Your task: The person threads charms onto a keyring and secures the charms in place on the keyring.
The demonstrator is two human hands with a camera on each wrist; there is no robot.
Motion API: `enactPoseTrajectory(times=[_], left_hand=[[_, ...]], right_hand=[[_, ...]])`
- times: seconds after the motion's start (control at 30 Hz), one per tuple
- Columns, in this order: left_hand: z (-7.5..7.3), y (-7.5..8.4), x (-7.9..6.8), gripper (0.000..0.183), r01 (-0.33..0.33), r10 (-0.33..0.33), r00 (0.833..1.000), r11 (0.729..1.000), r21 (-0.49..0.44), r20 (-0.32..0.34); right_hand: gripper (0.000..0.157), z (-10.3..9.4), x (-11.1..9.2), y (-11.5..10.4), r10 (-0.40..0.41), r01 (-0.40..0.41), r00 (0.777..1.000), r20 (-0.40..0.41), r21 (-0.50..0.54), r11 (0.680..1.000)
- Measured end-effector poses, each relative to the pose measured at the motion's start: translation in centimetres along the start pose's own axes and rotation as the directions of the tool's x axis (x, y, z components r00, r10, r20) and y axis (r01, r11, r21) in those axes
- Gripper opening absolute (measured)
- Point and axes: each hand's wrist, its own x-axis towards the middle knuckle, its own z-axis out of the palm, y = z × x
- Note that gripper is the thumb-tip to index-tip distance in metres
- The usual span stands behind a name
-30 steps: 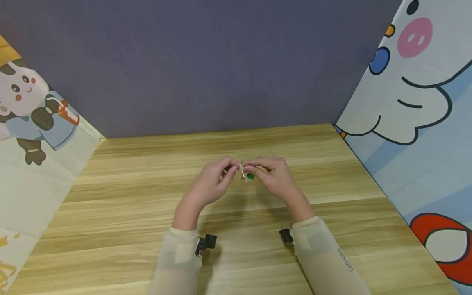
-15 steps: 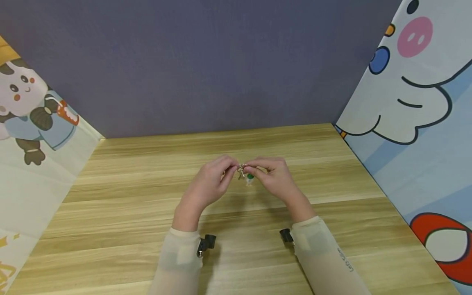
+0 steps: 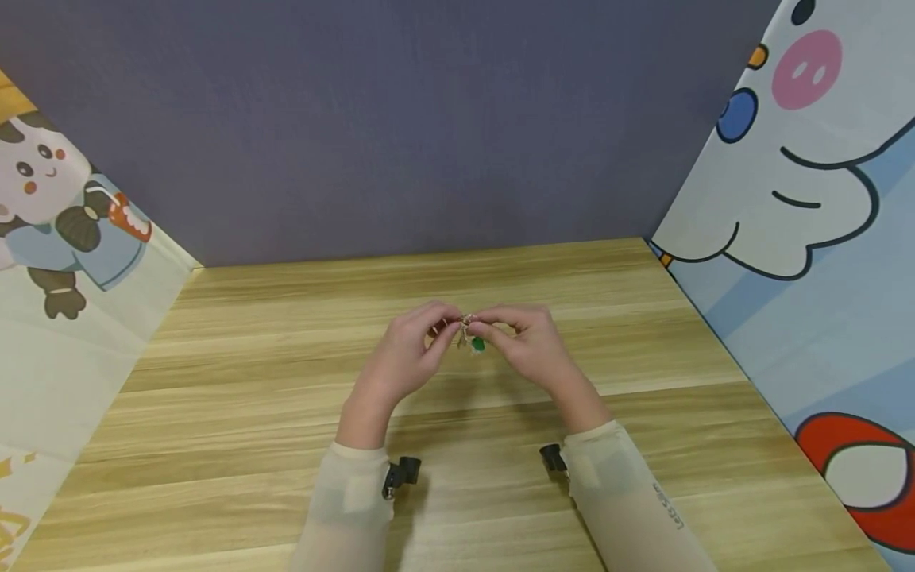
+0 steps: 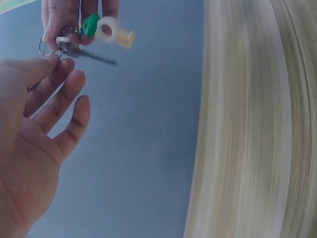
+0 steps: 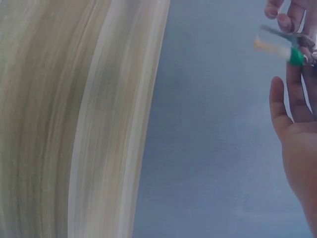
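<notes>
A bunch of keys on a metal key ring (image 4: 43,48) is held above the table between both hands. My left hand (image 3: 409,351) pinches the ring side between thumb and forefinger, its other fingers loosely spread in the left wrist view. From the right, my right hand (image 3: 527,340) pinches the bunch, fingertips close to the left ones. A key (image 4: 96,56) hangs down from the ring. Beside it dangles a small charm with a green top (image 4: 90,25), a white ring-shaped part (image 4: 107,29) and a pale orange end. Fingers partly hide the ring.
Beneath the hands lies a wood-grain table (image 3: 250,381). A dark blue-grey panel (image 3: 422,127) rises at its back edge. Cartoon-printed walls stand at the left (image 3: 79,302) and right (image 3: 758,318). Each sleeve carries a small black wrist camera (image 3: 403,470).
The keys and green charm have swung and shifted slightly left between the fingertips. The ring, upright and visible earlier, now sits closer in between the fingers. Both arms stay nearly still.
</notes>
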Motion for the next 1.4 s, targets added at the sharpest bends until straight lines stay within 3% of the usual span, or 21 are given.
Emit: enactPoseTrajectory(times=[0.13, 0.27, 0.5, 0.57, 0.77, 0.9, 1.03, 1.13, 1.3, 1.4], left_hand=[[0.0, 0.0, 0.0, 0.012, 0.009, -0.01, 0.999, 0.999, -0.031, -0.05], [0.2, 0.1, 0.1, 0.011, 0.045, -0.053, 0.994, 0.995, -0.086, -0.1], [0.9, 0.5, 0.1, 0.008, 0.184, -0.226, 0.964, 0.948, -0.261, -0.142], [1.1, 0.5, 0.1, 0.009, 0.2, -0.249, 0.957, 0.936, -0.289, -0.147], [1.3, 0.5, 0.0, 0.013, 0.197, -0.253, 0.957, 0.925, -0.324, -0.139], [1.2, 0.5, -0.1, 0.019, 0.208, -0.264, 0.96, 0.898, -0.387, -0.097], [1.2, 0.5, -0.2, 0.022, 0.256, -0.303, 0.952, 0.876, -0.41, -0.053], [1.2, 0.4, 0.0, 0.017, 0.256, -0.304, 0.95, 0.888, -0.383, -0.07], [1.1, 0.3, 0.2, 0.01, 0.17, -0.208, 0.969, 0.952, -0.255, -0.132], [0.9, 0.3, 0.2, 0.007, 0.151, -0.175, 0.974, 0.974, -0.171, -0.141]], right_hand=[[0.014, 0.1, 0.0, 0.1, -0.049, 0.047, 0.998, 0.038, 0.034, 0.998], [0.013, 0.4, 0.0, -0.1, -0.069, 0.069, 0.997, 0.021, 0.036, 0.997], [0.011, 0.9, 0.1, -0.5, -0.04, 0.04, 0.997, -0.067, 0.009, 0.999], [0.012, 1.1, 0.1, -0.6, -0.025, 0.025, 0.995, -0.092, 0.006, 1.0], [0.013, 1.5, 0.1, -1.0, 0.006, -0.006, 0.987, -0.16, 0.005, 1.0], [0.014, 1.7, 0.1, -1.0, 0.038, -0.043, 0.979, -0.2, -0.017, 0.999], [0.014, 1.7, 0.2, -1.0, 0.04, -0.047, 0.976, -0.214, -0.025, 0.999], [0.014, 1.7, 0.2, -1.0, 0.038, -0.044, 0.976, -0.216, -0.025, 0.999], [0.016, 1.6, 0.2, -1.0, 0.048, -0.055, 0.977, -0.207, -0.03, 0.998], [0.015, 1.5, 0.3, -1.1, 0.049, -0.053, 0.982, -0.181, -0.016, 0.998]])
